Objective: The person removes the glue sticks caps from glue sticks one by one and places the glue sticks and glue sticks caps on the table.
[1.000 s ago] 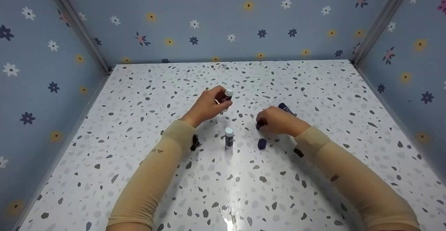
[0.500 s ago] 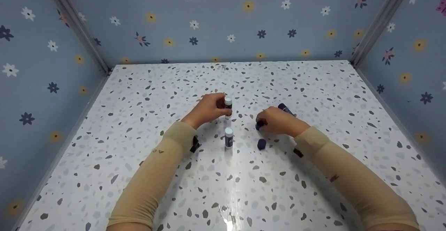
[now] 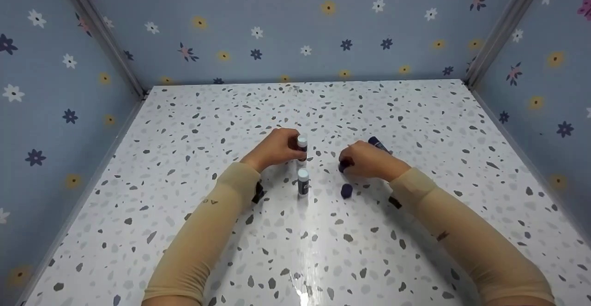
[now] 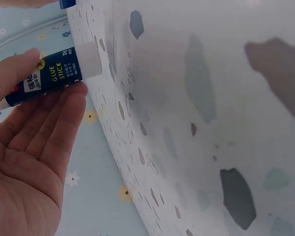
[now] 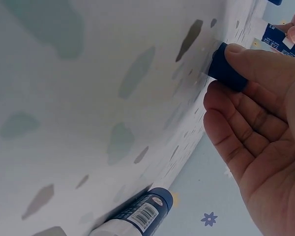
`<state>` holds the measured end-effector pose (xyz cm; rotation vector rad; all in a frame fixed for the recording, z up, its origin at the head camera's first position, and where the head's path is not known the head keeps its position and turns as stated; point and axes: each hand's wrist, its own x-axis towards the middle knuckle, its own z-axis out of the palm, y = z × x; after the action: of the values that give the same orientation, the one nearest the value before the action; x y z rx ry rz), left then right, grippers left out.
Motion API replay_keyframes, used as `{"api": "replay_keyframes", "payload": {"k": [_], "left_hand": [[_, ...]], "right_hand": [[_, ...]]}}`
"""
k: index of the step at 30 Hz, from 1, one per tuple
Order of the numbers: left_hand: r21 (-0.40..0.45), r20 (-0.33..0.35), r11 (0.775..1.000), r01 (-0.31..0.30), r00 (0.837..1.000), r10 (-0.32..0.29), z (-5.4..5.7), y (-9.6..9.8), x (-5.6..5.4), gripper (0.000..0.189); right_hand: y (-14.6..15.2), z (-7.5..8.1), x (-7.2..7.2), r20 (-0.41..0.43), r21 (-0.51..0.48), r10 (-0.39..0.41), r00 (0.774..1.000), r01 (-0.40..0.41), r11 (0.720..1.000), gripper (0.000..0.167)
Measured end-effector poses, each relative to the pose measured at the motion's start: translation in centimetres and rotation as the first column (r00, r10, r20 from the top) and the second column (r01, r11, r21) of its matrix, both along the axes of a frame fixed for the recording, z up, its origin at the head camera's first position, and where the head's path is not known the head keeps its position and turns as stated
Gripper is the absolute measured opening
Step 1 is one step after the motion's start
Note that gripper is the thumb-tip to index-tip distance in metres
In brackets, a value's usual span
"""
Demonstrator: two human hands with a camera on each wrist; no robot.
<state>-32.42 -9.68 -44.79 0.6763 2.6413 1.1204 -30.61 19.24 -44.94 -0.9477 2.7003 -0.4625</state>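
Observation:
My left hand [image 3: 277, 147] holds an upright glue stick [image 4: 54, 71] between thumb and fingers. It has a dark blue label, a white lower end close over the table in the left wrist view, and a white top in the head view. Just in front of it stands a second glue stick [image 3: 303, 185], also white-topped. To the right, my right hand [image 3: 369, 159] pinches a dark blue cap [image 5: 227, 69] low at the table. Another dark blue cap [image 3: 346, 190] sits on the table in front of that hand.
Behind the right hand lies another glue stick [image 3: 377, 143] on its side, its blue end and barcode label showing in the right wrist view. A speckled white table [image 3: 221, 112] carries everything. Flower-patterned panels [image 3: 277, 24] rise at its back and sides.
My left hand has lowered its glue stick and brought it nearer to the standing one. The right hand stays in place with its cap.

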Motion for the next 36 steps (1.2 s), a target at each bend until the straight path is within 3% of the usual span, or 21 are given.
{"api": "replay_keyframes", "payload": {"k": [14, 29, 36], "left_hand": [[-0.023, 0.049, 1.000, 0.014, 0.999, -0.013, 0.05, 0.02, 0.11, 0.030], [-0.017, 0.064, 1.000, 0.016, 0.998, -0.015, -0.09, -0.08, 0.24, 0.034], [-0.008, 0.071, 1.000, 0.017, 0.997, -0.016, 0.01, -0.27, 0.36, 0.037]], "right_hand": [[-0.11, 0.04, -0.03, 0.035, 0.027, -0.040, 0.999, 0.039, 0.999, 0.010], [-0.07, -0.07, -0.02, 0.013, 0.024, -0.030, 0.999, 0.030, 0.999, 0.010], [-0.16, -0.07, 0.08, -0.022, 0.031, -0.025, 0.999, 0.026, 0.999, 0.031]]}}
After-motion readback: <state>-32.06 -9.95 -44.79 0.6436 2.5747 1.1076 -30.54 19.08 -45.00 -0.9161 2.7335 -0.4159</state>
